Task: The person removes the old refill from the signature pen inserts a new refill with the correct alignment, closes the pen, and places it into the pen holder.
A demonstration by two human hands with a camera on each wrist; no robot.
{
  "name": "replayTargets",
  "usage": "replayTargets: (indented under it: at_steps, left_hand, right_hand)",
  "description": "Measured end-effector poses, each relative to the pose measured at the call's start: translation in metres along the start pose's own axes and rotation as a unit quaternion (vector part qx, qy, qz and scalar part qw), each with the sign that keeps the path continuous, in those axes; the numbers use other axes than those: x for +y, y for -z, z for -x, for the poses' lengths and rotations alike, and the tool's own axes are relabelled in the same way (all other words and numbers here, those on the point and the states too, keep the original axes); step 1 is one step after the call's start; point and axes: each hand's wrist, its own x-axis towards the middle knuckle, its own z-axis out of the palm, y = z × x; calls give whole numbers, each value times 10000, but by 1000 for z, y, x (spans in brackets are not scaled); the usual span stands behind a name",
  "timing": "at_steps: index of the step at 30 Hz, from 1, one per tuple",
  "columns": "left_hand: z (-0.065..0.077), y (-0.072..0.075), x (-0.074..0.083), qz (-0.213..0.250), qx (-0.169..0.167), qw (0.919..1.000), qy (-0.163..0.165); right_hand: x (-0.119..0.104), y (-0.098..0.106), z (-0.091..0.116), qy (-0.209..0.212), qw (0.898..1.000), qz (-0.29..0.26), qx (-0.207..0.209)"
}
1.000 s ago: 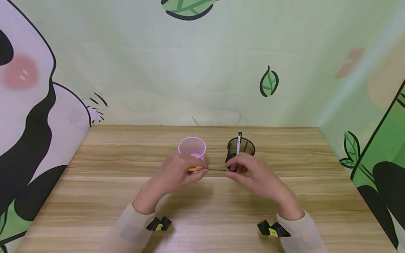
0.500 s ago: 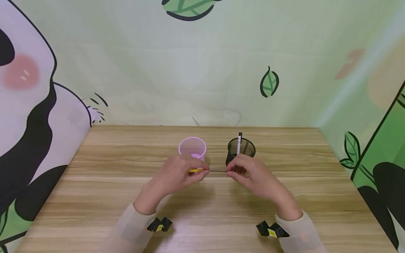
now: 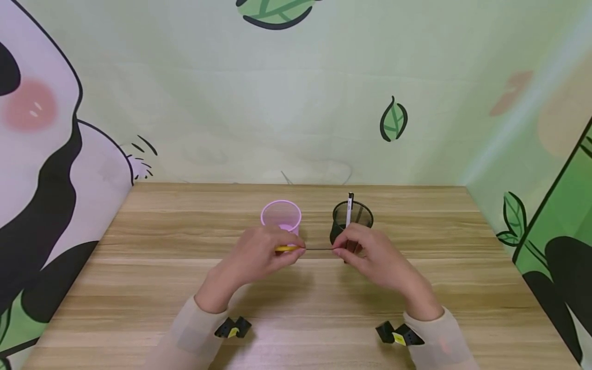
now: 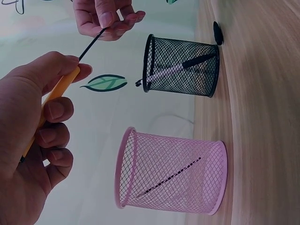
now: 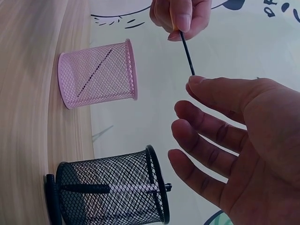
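My left hand (image 3: 252, 254) grips a yellow pen barrel (image 4: 61, 86), its fingers curled round it in the left wrist view. From the barrel's end sticks a thin dark rod, like a pen refill (image 5: 187, 52), running level across to my right hand (image 3: 376, 257). The thumb and forefinger of the right hand pinch the rod's far end; its other fingers hang loosely bent. Both hands are above the table, in front of two mesh pen cups. Behind the left hand stands the pink cup (image 3: 281, 202); the black cup (image 3: 371, 218) is behind the right hand.
A white and black pen (image 4: 164, 73) leans inside the black cup. A thin dark stick (image 4: 173, 176) slants in the pink cup. Beside the black cup's base lies a slim black object (image 5: 53, 199) on the wooden table (image 3: 296, 318). A printed backdrop (image 3: 231, 103) rises behind.
The right thumb and forefinger, apart at the rod's end one second ago, have closed together on it. Both hands otherwise stay nearly in place, and the cups have not moved.
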Motion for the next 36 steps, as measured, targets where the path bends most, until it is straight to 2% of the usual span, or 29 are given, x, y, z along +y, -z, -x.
replayTargets:
  at_steps: [7,22,31,36]
  left_hand:
    - [1,3,0,24,-83,9997,215]
    - [3,7,-3,-14,50,9994,341]
    - [4,9,-6,-9,254,9996,151]
    - [4,12,-6,-26,284,9994,218]
  right_hand:
    - [3,4,1,-31,9999,-38,97]
    - [9,9,4,-118,9998,8,151]
    - [12,13,5,-220,9996,16,150]
    - [14,15,5,-297,9994,28,168]
